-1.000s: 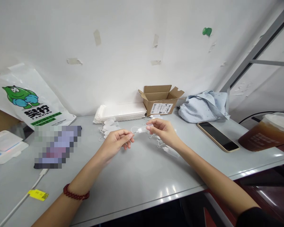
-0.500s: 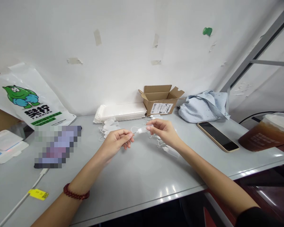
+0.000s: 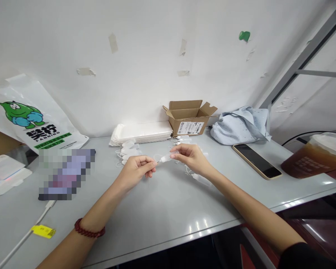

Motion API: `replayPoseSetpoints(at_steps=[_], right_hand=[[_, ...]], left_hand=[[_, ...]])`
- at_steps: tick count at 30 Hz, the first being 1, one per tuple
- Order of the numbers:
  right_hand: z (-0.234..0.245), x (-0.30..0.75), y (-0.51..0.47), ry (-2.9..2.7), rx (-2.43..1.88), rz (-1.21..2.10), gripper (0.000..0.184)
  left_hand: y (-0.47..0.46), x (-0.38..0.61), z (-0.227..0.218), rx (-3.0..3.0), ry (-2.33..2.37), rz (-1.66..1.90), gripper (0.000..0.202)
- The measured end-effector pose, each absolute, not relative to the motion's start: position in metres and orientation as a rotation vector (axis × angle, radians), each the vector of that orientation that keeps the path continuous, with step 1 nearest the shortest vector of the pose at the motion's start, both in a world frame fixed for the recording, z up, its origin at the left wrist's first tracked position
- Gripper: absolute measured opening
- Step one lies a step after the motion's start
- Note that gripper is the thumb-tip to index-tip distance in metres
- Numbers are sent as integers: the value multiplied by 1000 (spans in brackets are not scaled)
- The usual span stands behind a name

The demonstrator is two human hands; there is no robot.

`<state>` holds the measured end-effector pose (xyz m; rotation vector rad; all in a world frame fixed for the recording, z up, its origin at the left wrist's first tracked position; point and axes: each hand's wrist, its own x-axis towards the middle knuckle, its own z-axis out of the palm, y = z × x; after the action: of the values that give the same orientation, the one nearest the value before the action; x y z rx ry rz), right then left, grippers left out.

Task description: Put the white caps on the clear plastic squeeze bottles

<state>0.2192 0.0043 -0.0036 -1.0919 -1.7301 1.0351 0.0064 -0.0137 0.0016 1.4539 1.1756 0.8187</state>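
Observation:
In the middle of the head view, my right hand [image 3: 192, 157] is closed around the body of a small translucent squeeze bottle [image 3: 165, 158] with a white cap end and a thin cord loop. The bottle points left, held above the table. At its narrow end, my left hand [image 3: 136, 172] pinches a thin dark needle-like tip between thumb and forefinger. Several similar bottles [image 3: 130, 149] lie behind my left hand. Another small bottle [image 3: 201, 180] rests below my right wrist, and more lie partly hidden behind that hand.
Along the wall stand a stack of white packets [image 3: 142, 130], an open cardboard box [image 3: 190, 127] and a folded pale-blue cloth [image 3: 240, 125]. To the right are a phone [image 3: 257, 161] and a large drink cup [image 3: 310, 158]. At left are a printed plastic bag [image 3: 49, 116] and a cable [image 3: 19, 243].
Both hands and the bottle sit slightly lower and further left in view, while the whole scene has shifted a little left. The grips look the same.

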Motion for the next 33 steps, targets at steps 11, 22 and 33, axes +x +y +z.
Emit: replayPoseSetpoints(at_steps=[11, 22, 33], right_hand=[[-5, 222, 6, -1836, -1068, 1070, 29], [-2, 217, 1, -1833, -1056, 1095, 27], [8, 226, 3, -1777, -1058, 1100, 20]], left_hand=[[-14, 7, 0, 1484, 1162, 732, 20], [-15, 8, 2, 1469, 1164, 731, 21], [-18, 10, 5, 1455, 1082, 757, 22]])
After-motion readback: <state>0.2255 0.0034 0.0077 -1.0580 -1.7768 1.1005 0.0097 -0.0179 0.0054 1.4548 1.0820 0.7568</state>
